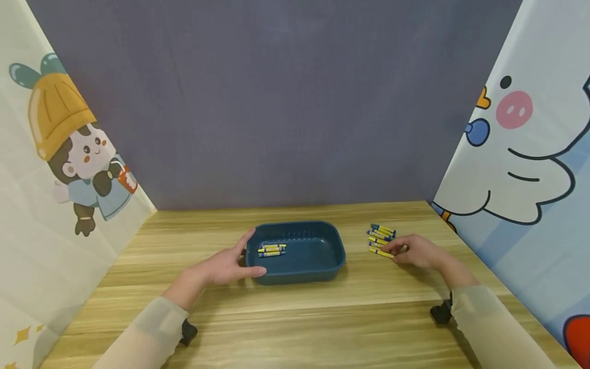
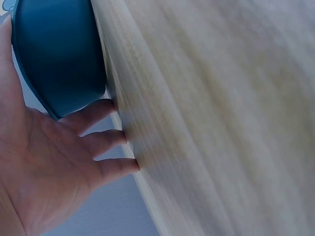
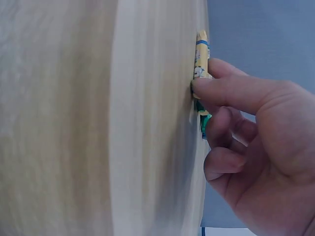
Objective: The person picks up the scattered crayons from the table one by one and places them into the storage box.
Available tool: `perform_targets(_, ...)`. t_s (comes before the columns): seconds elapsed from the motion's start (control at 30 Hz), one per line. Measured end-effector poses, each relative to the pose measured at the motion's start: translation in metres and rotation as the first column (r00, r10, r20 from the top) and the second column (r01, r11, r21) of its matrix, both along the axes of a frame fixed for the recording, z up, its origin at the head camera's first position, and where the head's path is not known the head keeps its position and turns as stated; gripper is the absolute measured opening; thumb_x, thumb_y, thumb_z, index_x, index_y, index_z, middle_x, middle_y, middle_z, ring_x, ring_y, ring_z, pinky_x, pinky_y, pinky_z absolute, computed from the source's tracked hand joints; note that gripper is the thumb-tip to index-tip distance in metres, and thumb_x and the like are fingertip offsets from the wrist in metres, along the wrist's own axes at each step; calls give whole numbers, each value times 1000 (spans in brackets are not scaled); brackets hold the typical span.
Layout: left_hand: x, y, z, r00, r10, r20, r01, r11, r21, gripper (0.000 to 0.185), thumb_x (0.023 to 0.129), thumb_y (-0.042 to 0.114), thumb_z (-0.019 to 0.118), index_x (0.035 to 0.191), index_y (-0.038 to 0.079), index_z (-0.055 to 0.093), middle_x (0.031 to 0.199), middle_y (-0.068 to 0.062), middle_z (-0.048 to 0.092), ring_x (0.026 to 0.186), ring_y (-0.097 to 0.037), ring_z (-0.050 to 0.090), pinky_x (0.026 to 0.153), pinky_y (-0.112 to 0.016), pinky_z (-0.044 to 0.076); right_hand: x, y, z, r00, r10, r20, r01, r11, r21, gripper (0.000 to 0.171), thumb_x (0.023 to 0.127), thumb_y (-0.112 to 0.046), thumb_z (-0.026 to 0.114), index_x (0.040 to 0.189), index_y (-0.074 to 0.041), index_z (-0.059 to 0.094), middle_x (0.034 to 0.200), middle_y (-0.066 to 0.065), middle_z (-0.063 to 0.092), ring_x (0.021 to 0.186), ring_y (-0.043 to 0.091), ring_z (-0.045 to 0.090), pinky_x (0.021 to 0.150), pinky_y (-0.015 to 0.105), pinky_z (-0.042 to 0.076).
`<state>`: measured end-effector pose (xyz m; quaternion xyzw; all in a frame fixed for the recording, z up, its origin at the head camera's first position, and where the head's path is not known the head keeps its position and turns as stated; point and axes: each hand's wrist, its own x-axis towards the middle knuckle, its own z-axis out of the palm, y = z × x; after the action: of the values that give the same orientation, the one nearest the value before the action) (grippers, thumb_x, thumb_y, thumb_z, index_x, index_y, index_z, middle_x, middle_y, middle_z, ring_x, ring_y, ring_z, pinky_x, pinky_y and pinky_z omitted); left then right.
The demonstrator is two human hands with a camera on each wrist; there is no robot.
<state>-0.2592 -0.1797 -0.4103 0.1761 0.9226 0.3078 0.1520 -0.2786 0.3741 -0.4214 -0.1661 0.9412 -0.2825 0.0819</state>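
A dark blue plastic basket (image 1: 318, 278) stands mid-table with several yellow-wrapped crayons (image 1: 272, 249) lying in its left part. My left hand (image 1: 224, 265) rests at its left end, thumb along the near rim and forefinger by the far left corner. In the left wrist view, the other fingers (image 2: 113, 169) stretch straight down to the table beside the basket (image 2: 64, 54). To the right, several more crayons (image 1: 379, 233) lie in a loose column. My right hand (image 1: 417, 252) pinches the right end of the nearest crayon (image 1: 379, 252) between thumb and fingers; the crayon (image 3: 201, 61) lies low at the tabletop.
The wood-grain table (image 1: 286, 328) reaches back to a grey upright panel (image 1: 286, 107). Cartoon-printed sheets (image 1: 507, 169) close off the left and right sides. A dark strapped device (image 1: 442, 311) sits at each wrist.
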Motion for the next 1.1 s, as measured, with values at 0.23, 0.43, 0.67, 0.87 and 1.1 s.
perform_targets(0.23, 2, -1, 0, 1000, 3, 6, -3, 1000, -4, 126, 91, 76, 75, 177, 36, -8, 166, -30, 49, 153, -46, 52, 123, -64, 43, 3, -4, 1, 1000, -4, 1, 4, 1000, -1, 27, 99, -18, 82, 126, -16, 83, 130, 13, 79, 117, 31, 72, 96, 49, 60)
perform_targets(0.43, 2, -1, 0, 1000, 7, 8, -7, 1000, -1, 125, 91, 77, 75, 177, 38, -7, 166, -30, 50, 152, -45, 54, 122, -64, 44, 3, -9, 3, 999, -27, -18, 26, 999, -47, 27, 104, -17, 75, 130, -14, 82, 123, 10, 80, 89, 18, 65, 74, 32, 54)
perform_targets(0.67, -1, 0, -2, 1000, 4, -7, -4, 1000, -11, 125, 91, 77, 75, 177, 38, -7, 166, -31, 48, 152, -47, 52, 122, -65, 43, 1, -29, 17, 997, -14, -71, 4, 991, -133, 30, 109, -23, 70, 138, -16, 78, 119, 7, 76, 87, 15, 62, 70, 28, 52)
perform_targets(0.87, -1, 0, -2, 1000, 8, -6, -8, 1000, -6, 125, 91, 77, 75, 177, 38, -7, 166, -29, 50, 152, -46, 53, 123, -64, 43, 2, -60, 36, 998, 13, -67, -24, 986, -163, 31, 109, -32, 72, 138, -23, 78, 123, 7, 75, 96, 19, 67, 76, 31, 55)
perform_targets(1.1, -2, 0, -2, 1000, 4, -5, -4, 1000, -7, 125, 91, 78, 75, 177, 39, -7, 165, -29, 51, 151, -45, 55, 122, -63, 44, -7, -104, 48, 991, 108, -78, -121, 975, -185, 29, 109, -30, 71, 137, -27, 79, 122, 12, 78, 80, 14, 60, 68, 30, 49)
